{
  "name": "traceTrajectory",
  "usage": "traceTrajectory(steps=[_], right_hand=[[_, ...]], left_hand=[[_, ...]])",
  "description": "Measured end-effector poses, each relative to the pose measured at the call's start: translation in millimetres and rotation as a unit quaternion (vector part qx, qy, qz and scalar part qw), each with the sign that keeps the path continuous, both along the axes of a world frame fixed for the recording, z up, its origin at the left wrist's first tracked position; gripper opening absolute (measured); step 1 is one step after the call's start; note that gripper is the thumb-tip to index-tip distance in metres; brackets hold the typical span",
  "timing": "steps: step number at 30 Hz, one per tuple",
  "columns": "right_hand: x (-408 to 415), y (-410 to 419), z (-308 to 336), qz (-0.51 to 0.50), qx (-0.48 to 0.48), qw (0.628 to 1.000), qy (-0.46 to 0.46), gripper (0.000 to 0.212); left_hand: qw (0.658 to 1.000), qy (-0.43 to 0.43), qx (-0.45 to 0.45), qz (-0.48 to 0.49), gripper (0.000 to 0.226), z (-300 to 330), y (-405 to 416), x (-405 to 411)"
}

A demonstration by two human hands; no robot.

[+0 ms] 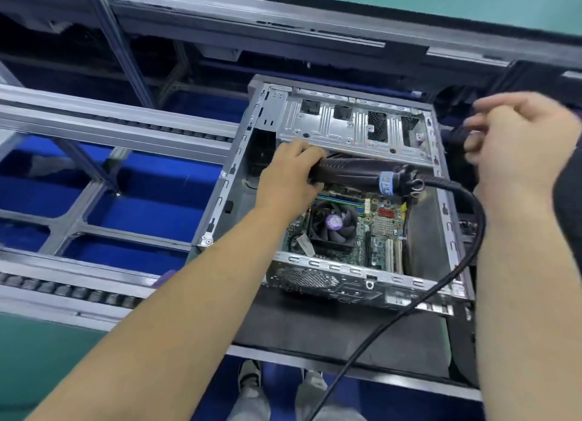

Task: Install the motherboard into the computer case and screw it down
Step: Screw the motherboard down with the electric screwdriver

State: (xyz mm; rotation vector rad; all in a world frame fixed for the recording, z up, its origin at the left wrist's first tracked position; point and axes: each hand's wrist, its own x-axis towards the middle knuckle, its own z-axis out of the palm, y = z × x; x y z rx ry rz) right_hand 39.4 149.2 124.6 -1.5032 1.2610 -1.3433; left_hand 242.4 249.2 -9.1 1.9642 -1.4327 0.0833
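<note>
Now L hand (pixel 288 176) holds electric screwdriver (pixel 356 172) over motherboard (pixel 374 228) in case (pixel 441 200)

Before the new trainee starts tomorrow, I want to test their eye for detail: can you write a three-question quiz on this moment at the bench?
1. True or false: the motherboard already lies inside the computer case.
2. Which hand grips the black electric screwdriver? A) left hand B) right hand C) both
3. Fill in: the round CPU ____ sits on the board, below the screwdriver in the picture.

Key: 1 true; 2 A; 3 fan. The right hand is off to the case's right side; blur hides whether it holds anything.
</note>
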Motion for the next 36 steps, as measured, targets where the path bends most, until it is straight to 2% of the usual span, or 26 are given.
traceTrajectory(steps=[1, 3, 4, 5, 6, 8, 10, 11, 13, 16, 18, 20, 21, 23, 25, 27, 29, 31, 33, 34, 36], right_hand=[[3, 8, 6, -0.017, -0.087, 0.994, 0.071, 0.027], [9, 25, 13, -0.059, -0.250, 0.942, 0.214, 0.025], [16, 34, 15, -0.066, -0.316, 0.915, 0.241, 0.024], [24, 45, 14, -0.051, -0.363, 0.903, 0.226, 0.022], [35, 57, 10, -0.012, -0.383, 0.905, 0.185, 0.021], [55, 78, -7, 0.121, -0.330, 0.932, 0.082, 0.022], [65, 90, -35, 0.229, -0.196, 0.953, 0.023, 0.024], [65, 91, -51, 0.250, -0.127, 0.960, 0.010, 0.025], [57, 87, -78, 0.248, -0.036, 0.968, 0.016, 0.024], [45, 69, -98, 0.218, 0.101, 0.971, 0.014, 0.029], [28, 48, -106, 0.221, 0.149, 0.956, 0.125, 0.033], [0, 27, -107, 0.264, 0.153, 0.914, 0.268, 0.025], [-14, 20, -102, 0.297, 0.157, 0.892, 0.303, 0.022], [-31, 17, -93, 0.338, 0.146, 0.872, 0.323, 0.034], [-30, 18, -93, 0.288, 0.103, 0.897, 0.319, 0.044], [-13, 25, -96, 0.257, 0.103, 0.923, 0.265, 0.043], [8, 34, -100, 0.249, 0.187, 0.945, 0.097, 0.042], [20, 37, -103, 0.209, 0.279, 0.934, -0.082, 0.070], [22, 32, -106, 0.181, 0.293, 0.927, -0.145, 0.086], [23, 30, -107, 0.173, 0.288, 0.930, -0.150, 0.083], [21, 26, -110, 0.155, 0.266, 0.935, -0.176, 0.063]], left_hand=[[1.000, 0.003, 0.002, 0.005, 0.037, 0, -1, 0], [1.000, 0.009, 0.019, 0.009, 0.033, -3, -2, 3], [0.999, 0.009, 0.031, 0.007, 0.032, -5, -2, 4], [0.999, 0.009, 0.044, 0.002, 0.033, -5, -3, 5], [0.999, 0.008, 0.052, -0.003, 0.033, -5, -5, 5], [0.998, 0.010, 0.059, -0.003, 0.031, -1, -8, 2], [0.998, 0.024, 0.064, -0.010, 0.021, 4, -10, -2], [0.997, 0.033, 0.060, -0.027, 0.019, 5, -10, -4], [0.996, 0.066, 0.029, -0.052, 0.033, 2, -10, -5], [0.996, 0.080, -0.020, -0.040, 0.043, 4, -9, -6], [0.995, 0.072, -0.029, -0.054, 0.047, 8, -8, -11], [0.993, 0.073, -0.025, -0.091, 0.048, 11, -8, -20], [0.990, 0.078, -0.020, -0.113, 0.048, 11, -9, -24], [0.985, 0.097, -0.012, -0.145, 0.047, 14, -12, -33], [0.980, 0.126, -0.022, -0.155, 0.045, 19, -19, -40], [0.975, 0.150, -0.046, -0.159, 0.044, 24, -25, -48], [0.968, 0.163, -0.065, -0.178, 0.042, 27, -28, -59], [0.962, 0.177, -0.064, -0.199, 0.042, 28, -31, -69], [0.955, 0.191, -0.049, -0.222, 0.043, 33, -34, -72], [0.950, 0.191, -0.045, -0.242, 0.043, 37, -36, -70], [0.942, 0.165, -0.050, -0.288, 0.042, 44, -37, -63]])
